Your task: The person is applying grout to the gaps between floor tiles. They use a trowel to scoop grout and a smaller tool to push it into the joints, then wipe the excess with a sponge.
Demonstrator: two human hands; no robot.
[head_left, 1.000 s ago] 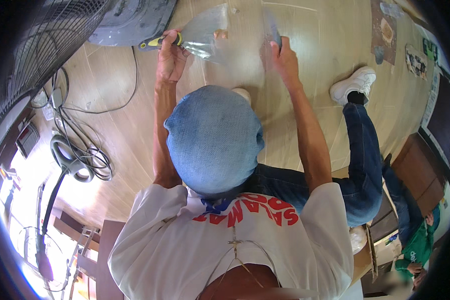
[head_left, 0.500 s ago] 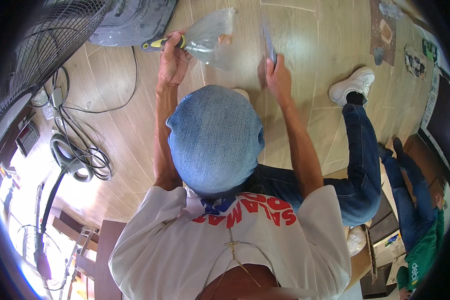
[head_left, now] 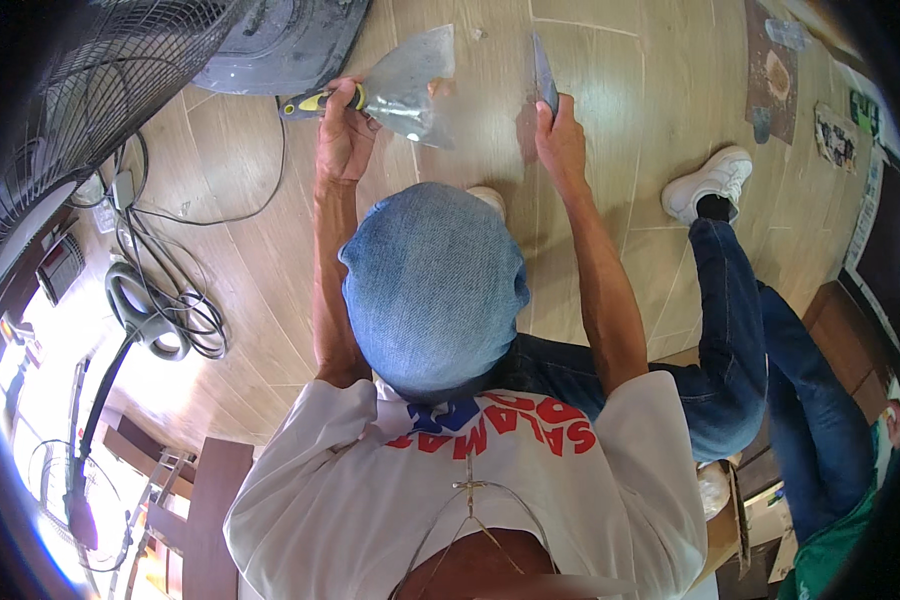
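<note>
My left hand is closed round the neck of a wide putty knife, whose yellow-and-black handle sticks out to the left. Its broad metal blade flares to the right, smeared with whitish material and a brownish patch. My right hand grips a grey blade tool, its narrow, pointed shape directed away from me. The handle of this tool is hidden in my fist, and I cannot tell its exact kind. Both tools are apart, held over the wood-look floor. My bent knee in denim rises between my forearms.
A black fan grille and a dark grey base stand at far left. Tangled cables lie on the left floor. A stained brown board lies far right. Another person's jeans-clad legs are at the right.
The right-hand blade, blurred earlier, shows sharply now. The putty knife has shifted slightly left. The other person at the right has come nearer. The whole view has shifted a little.
</note>
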